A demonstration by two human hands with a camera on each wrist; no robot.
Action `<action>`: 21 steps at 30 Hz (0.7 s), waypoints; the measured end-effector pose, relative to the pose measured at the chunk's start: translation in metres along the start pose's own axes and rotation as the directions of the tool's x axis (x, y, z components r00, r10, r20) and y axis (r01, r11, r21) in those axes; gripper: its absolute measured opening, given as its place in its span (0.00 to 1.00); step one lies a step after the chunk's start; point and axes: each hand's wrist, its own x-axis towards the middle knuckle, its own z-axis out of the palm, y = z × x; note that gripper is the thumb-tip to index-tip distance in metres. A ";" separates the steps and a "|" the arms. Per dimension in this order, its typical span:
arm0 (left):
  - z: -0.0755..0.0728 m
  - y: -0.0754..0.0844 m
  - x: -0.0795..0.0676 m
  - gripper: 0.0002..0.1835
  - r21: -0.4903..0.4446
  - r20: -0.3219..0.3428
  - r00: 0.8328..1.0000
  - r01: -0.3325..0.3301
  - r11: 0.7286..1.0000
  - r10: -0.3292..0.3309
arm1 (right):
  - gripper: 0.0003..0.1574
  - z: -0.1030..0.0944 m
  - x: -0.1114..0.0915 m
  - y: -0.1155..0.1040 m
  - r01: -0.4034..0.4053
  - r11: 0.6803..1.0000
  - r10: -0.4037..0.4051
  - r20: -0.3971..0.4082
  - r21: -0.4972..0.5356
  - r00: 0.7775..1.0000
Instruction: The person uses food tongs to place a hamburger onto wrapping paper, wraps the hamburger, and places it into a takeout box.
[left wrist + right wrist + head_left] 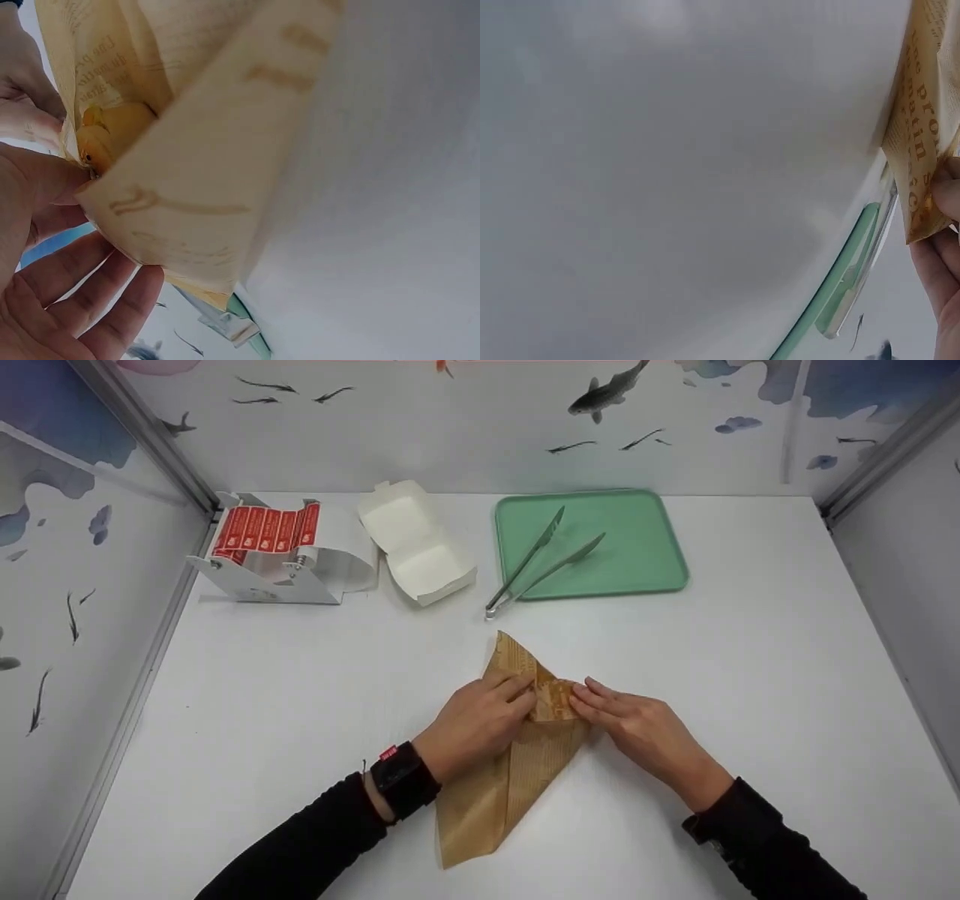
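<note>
Brown printed wrapping paper [544,761] lies folded on the white table, one corner pointing away and a long flap reaching toward the near edge. Inside its folds, the left wrist view shows part of a rounded, yellow-brown food item [112,139], which looks like a bun; the head view hides it. My left hand [480,724] grips the paper from the left, fingers bent over the fold. On the other side my right hand [641,727] pinches the folded edge. In the right wrist view its thumb [946,195] lies on top of the paper, with fingers beneath.
Metal tongs [516,585] rest partly on a green tray [637,562] at the back. Left of them stands an open white clamshell box [431,570]. A dispenser [289,585] with a roll of red labels [259,531] is at the back left. Printed panels [450,435] wall the table.
</note>
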 end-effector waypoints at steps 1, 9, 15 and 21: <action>0.000 0.000 0.000 0.07 -0.002 -0.001 1.000 -0.002 1.000 0.002 | 0.30 0.000 -0.001 0.001 0.001 1.000 -0.001 0.002 -0.002 1.000; 0.000 0.000 -0.001 0.07 -0.003 -0.026 1.000 -0.015 1.000 0.015 | 0.29 -0.004 0.000 -0.003 0.027 0.999 -0.026 0.041 -0.034 0.999; -0.001 -0.001 0.000 0.09 -0.024 -0.005 1.000 -0.030 0.999 0.029 | 0.21 -0.014 0.010 -0.009 0.003 1.000 -0.003 0.067 -0.003 0.998; 0.000 -0.006 0.002 0.11 -0.074 -0.007 0.998 -0.064 0.995 0.063 | 0.30 -0.019 0.032 -0.018 -0.032 0.997 0.028 0.054 0.067 0.998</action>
